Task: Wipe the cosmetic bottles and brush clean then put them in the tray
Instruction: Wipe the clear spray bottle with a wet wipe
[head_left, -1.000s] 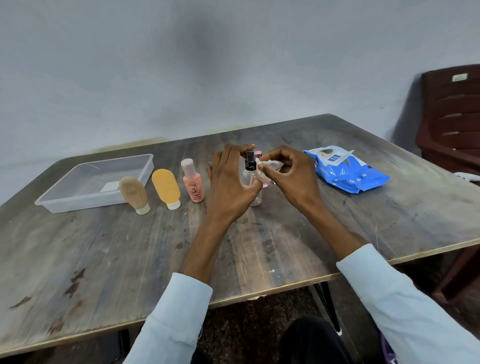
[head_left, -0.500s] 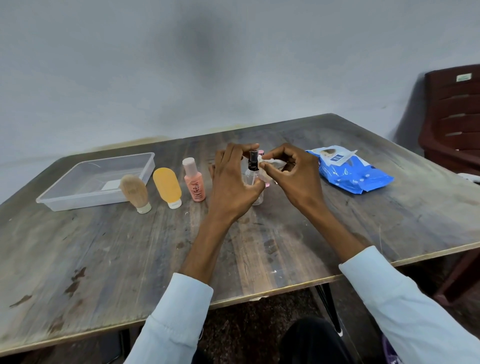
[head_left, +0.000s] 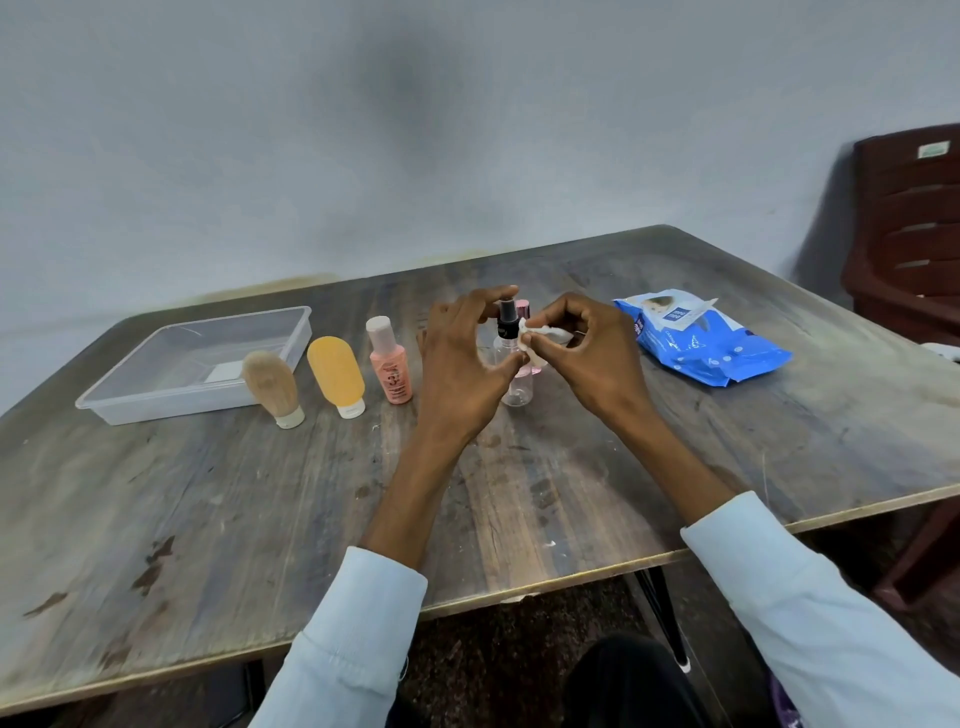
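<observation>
Left hand (head_left: 462, 364) grips the clear plastic spray bottle with black nozzle (head_left: 511, 358) upright above the worn wooden table (head_left: 311, 493); right hand (head_left: 587, 353) pinches a crumpled white wipe (head_left: 540, 338) against its neck. Steady the base, wipe downward (clear plastic tray (head_left: 156, 405) well left).

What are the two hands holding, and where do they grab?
The left hand holds the clear spray bottle around its body. The right hand pinches a white wipe against the bottle's neck.
</observation>
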